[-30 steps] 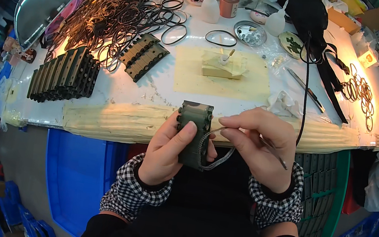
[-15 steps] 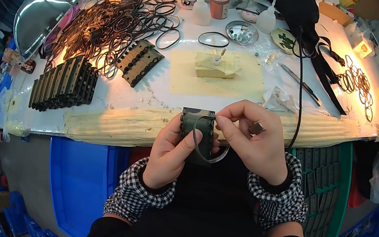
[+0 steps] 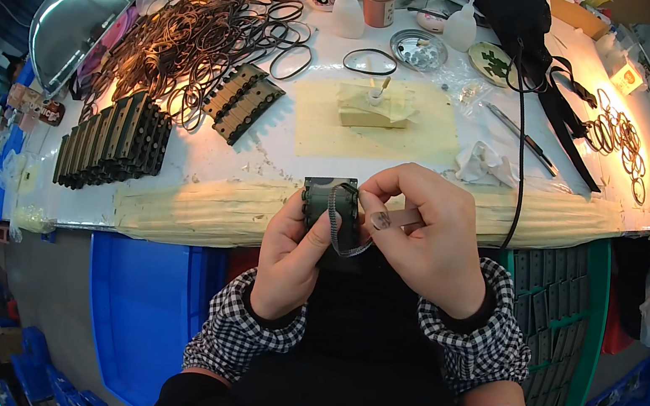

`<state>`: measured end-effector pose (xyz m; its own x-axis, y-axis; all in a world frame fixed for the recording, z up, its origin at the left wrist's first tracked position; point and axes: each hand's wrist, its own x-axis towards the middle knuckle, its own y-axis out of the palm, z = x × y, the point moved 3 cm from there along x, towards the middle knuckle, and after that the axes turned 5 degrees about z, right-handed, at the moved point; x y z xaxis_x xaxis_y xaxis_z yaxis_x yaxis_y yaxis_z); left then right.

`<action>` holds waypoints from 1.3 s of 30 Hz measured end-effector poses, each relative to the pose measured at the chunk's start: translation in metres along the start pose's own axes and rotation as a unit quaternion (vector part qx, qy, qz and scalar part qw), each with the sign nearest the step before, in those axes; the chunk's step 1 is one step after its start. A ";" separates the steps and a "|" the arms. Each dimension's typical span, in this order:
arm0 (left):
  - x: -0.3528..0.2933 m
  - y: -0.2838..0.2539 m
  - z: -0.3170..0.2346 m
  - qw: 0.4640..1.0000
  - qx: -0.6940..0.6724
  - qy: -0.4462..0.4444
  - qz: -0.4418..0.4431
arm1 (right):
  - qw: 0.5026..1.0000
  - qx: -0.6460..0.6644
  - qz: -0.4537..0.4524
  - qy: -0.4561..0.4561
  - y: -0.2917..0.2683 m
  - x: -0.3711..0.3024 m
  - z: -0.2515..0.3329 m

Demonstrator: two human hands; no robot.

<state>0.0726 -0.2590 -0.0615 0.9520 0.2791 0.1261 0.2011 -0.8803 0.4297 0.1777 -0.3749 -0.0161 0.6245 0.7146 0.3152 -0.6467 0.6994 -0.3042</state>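
Above the table's near edge, my left hand point(image 3: 288, 261) is closed around a dark green block point(image 3: 316, 191) with small round parts along its sides. A thin, dark, ribbed belt point(image 3: 332, 219) hangs in a loop across the block's face, beside my left thumb. At the block's upper right corner, my right hand point(image 3: 438, 238) pinches the belt's upper part between thumb and forefinger. A small flat strip point(image 3: 404, 218) is tucked among the right hand's other fingers; its kind is unclear.
Similar blocks stand in a stack point(image 3: 115, 140) at left, below a heap of belts point(image 3: 172, 43). A yellow pad point(image 3: 373, 115) bears a small cup. White squeeze bottles point(image 3: 459, 30), a metal dish point(image 3: 418, 50) and a knife point(image 3: 515, 131) lie beyond. Blue point(image 3: 141, 318) and green point(image 3: 595, 331) trays sit below.
Both hands and the block have shifted slightly left. My right hand has come closer to the block, the belt loop lies more over its face, and the flat strip has turned among the fingers.
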 end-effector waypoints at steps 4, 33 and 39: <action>-0.002 -0.004 0.009 0.998 -0.048 -0.013 -0.032 | 0.999 -0.036 -0.030 -0.016 0.009 -0.003 -0.004; -0.002 -0.012 0.012 0.980 -0.197 -0.032 -0.028 | 0.993 0.031 -0.109 -0.038 0.038 -0.021 -0.007; -0.006 -0.011 0.012 0.972 -0.231 -0.043 -0.013 | 0.991 -0.007 -0.112 -0.072 0.035 -0.022 -0.005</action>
<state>0.0679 -0.2555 -0.0781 0.9677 0.2486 0.0422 0.1199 -0.6012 0.7901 0.1434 -0.3661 -0.0378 0.6812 0.5335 0.5013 -0.4927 0.8406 -0.2251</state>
